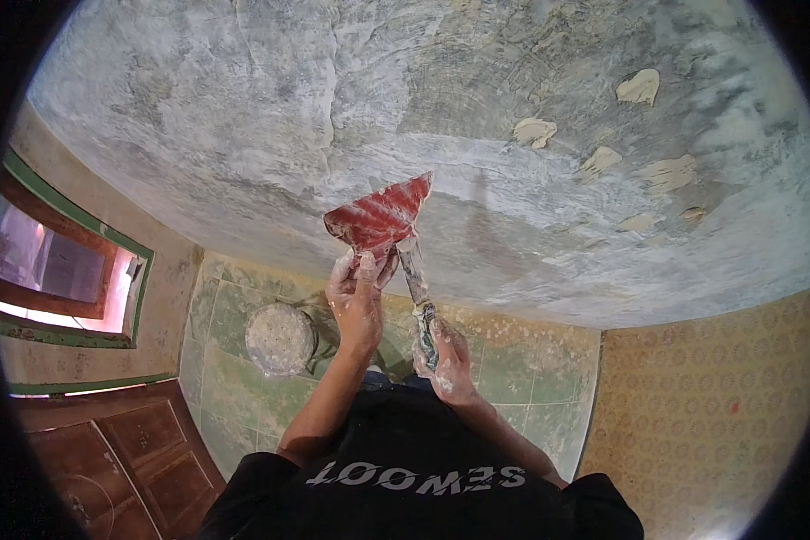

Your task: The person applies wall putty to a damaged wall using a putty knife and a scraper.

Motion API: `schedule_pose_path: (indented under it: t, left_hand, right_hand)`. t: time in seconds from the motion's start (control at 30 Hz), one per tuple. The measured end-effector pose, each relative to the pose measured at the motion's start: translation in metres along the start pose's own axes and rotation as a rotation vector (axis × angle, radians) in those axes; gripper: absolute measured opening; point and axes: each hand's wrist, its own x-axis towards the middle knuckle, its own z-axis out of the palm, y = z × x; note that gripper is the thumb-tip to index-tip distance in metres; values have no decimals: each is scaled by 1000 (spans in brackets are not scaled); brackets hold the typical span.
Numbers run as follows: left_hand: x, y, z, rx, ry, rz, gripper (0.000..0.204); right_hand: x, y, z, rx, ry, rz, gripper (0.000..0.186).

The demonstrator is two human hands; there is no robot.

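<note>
Left hand (358,292)'s got the red spreader (382,214) pinched at its 12 o'clock, long axis roughly 8-to-2. Right hand (447,362)'s gripping the scraper (415,274), pointing nearly 12, tip by the spreader. Left's nearer tbh.

Taken to be a room in a home, worn or under renovation. Domestic signs: green-framed window (58,256) with brown wooden sash (63,218); lower on same side, brown panelled woodwork (153,432), probably a door; green tiled floor (540,387); yellow patterned covering (693,405) along floor's right edge, wall or ground not certain. Renovation signs: large grey wall (369,99) beyond floor's far edge, unevenly plastered, with pale filler patches (639,87); pale splashes (531,342) on floor, dense near far edge; smeared red spreader (378,211).
</note>
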Motion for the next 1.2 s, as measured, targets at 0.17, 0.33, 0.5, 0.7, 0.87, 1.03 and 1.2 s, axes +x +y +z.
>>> schedule_pose_path:
  t: [0.17, 0.33, 0.5, 0.7, 0.87, 1.03, 1.2]
  left_hand:
    - [7, 7, -8, 94, -43, 5, 21]
    - [9, 18, -9, 219, -49, -55, 18]
    - [2, 10, -10, 187, -13, -125, 14]
    - [0, 7, -4, 79, 61, -23, 14]
    - [-1, 9, -2, 122, 15, -20, 17]
    - [-4, 6, 0, 77, -13, -30, 17]
    - [-3, 5, -1, 64, -28, -41, 17]
  right_hand:
    - [7, 19, -35, -296, 34, -261, 33]
    - [7, 13, -52, -1255, 14, -704, 35]
    - [8, -31, -26, -551, 4, -172, 28]
    - [0, -28, -15, -52, 79, 189, 39]
    - [1, -8, 7, -774, 105, -371, 29]
    - [6, -21, 13, 52, 127, -28, 25]
    - [10, -34, 15, 24, 37, -89, 24]
